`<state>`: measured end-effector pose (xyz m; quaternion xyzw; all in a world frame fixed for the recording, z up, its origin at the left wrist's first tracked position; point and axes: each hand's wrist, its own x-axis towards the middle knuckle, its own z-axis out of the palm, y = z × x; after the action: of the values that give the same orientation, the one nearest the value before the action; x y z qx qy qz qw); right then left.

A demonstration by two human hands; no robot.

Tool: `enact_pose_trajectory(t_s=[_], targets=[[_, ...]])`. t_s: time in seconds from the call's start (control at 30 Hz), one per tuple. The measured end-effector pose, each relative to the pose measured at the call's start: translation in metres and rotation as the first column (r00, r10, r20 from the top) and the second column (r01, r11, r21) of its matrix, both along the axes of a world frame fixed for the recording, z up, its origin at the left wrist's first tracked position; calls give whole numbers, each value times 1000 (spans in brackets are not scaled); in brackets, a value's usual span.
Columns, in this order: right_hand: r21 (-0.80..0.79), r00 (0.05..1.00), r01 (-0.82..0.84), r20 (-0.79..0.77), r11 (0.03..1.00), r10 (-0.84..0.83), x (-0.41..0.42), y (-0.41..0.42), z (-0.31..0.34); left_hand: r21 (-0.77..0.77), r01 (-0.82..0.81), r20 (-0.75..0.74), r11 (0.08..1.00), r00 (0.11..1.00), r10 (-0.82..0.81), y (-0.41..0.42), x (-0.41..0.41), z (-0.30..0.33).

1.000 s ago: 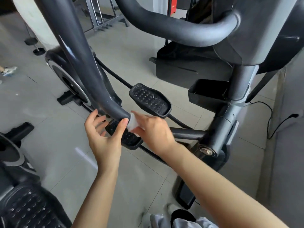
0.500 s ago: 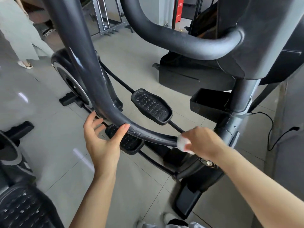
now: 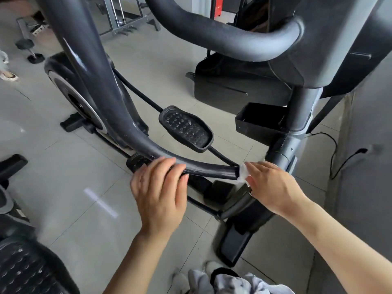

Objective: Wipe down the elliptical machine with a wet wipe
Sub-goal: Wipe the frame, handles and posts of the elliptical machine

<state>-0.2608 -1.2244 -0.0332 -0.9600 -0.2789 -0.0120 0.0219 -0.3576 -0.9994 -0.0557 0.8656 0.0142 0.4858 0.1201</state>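
1. Two hands work on the curved lower bar (image 3: 203, 168) of the elliptical machine (image 3: 318, 49). The wet wipe (image 3: 242, 173) sits bunched at the bar's far end, where the bar meets the upright post (image 3: 284, 149).

2. Risk, wipe loss: only a small white wad shows past the fingertips. If pressure eases at the joint, the wipe is likely to drop to the tiled floor (image 3: 84, 198) and pick up grit.

3. Risk, missed surface: the underside of the bar is hidden from this view. A stroke along the top alone would probably leave it unwiped.

4. Risk, pinching: the joint, the linkage below it and the pedal (image 3: 185, 129) are moving parts. If the bar swings under load, fingers near the joint could be caught.

5. Risk, cable: a black cord (image 3: 337, 158) lies on the floor near the post. A foot shifting that way could snag it.

6. Right hand (image 3: 273, 187) pose: the forearm enters from lower right, wrist roughly straight, back of the hand up. The grip is clamped on the wipe, pressing it against the bar end.

7. Left hand (image 3: 161, 192) pose: the forearm rises from the bottom edge, back of the hand up. The fingers curl over the top of the bar at mid-curve, well apart from the right hand; the grip is closed on the bar, apparently to steady it.
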Motion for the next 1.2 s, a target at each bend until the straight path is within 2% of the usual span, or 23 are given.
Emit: enact_pose_trajectory(t_s=[0.07,0.13,0.2,0.3,0.37,0.5,0.63,0.7,0.77,0.83,0.9,0.97,1.07,1.13,1.2], targets=[[-2,999,23,48,1000,-23,-6,7,-4,169,63,-115,984,992,-44,-6,3,-4],[9,998,0,68,1000,0,-13,36,-4,201,57,-148,978,989,-27,-4,3,-3],[142,986,-108,139,984,88,-16,76,-8,214,7,-107,977,994,16,2,0,1],[291,970,-237,12,927,244,-21,124,-12,242,-41,-71,969,996,60,9,-7,5],[347,966,-247,19,905,257,-18,121,-17,212,-63,-55,975,996,76,12,-9,5],[305,970,-227,152,925,188,-11,76,-32,18,-96,-7,995,995,96,12,-16,3],[431,954,-273,236,860,184,-19,114,-29,-136,-132,13,982,991,135,19,-25,15],[507,936,-324,296,799,192,-26,151,-14,-129,-148,27,981,988,153,26,-31,28],[649,947,-319,253,691,199,-34,182,11,-111,-183,44,977,981,189,32,-38,40],[809,955,-273,162,520,249,-41,201,40,-118,-219,65,968,971,228,38,-44,52],[909,951,-248,162,335,264,-44,211,71,-133,-247,93,960,961,260,42,-49,65],[946,947,-275,236,171,217,-44,217,107,-145,-254,125,956,954,273,46,-51,76],[910,893,-414,409,-10,187,-43,228,154,-190,-245,171,951,945,278,49,-51,92],[830,815,-557,548,-2,188,-36,236,156,-217,-240,173,946,945,279,50,-51,97],[735,737,-670,643,105,207,-21,237,129,-223,-242,175,944,943,283,51,-52,98]])
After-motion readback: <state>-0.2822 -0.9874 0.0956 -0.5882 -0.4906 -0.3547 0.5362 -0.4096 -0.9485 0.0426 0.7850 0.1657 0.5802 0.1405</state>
